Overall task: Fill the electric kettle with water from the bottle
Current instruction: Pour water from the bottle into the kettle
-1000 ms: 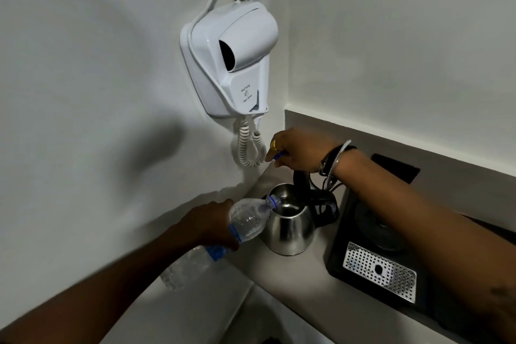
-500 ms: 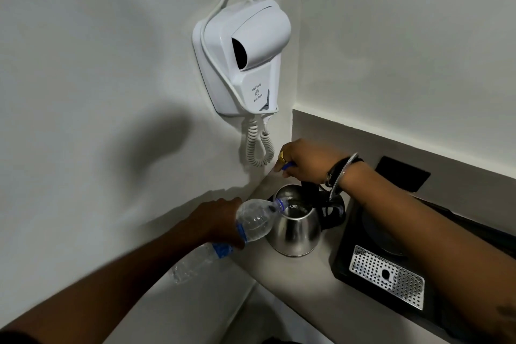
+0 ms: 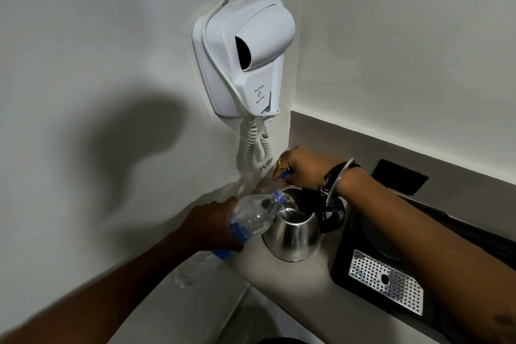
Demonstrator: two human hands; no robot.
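A steel electric kettle with a black handle stands on the grey counter in the corner. My left hand grips a clear plastic bottle with a blue label, tilted so its neck rests over the kettle's open mouth; water runs in. My right hand hovers above the kettle's back edge, where the raised lid is hidden behind it, and pinches a small blue bottle cap in its fingers.
A white wall-hung hair dryer with a coiled cord hangs just above the kettle. A black tray with a perforated metal drip plate sits to the right. A dark wall socket is behind my right forearm.
The view has shifted a little; the bottle stays tilted at the kettle's mouth and both hands keep their grip.
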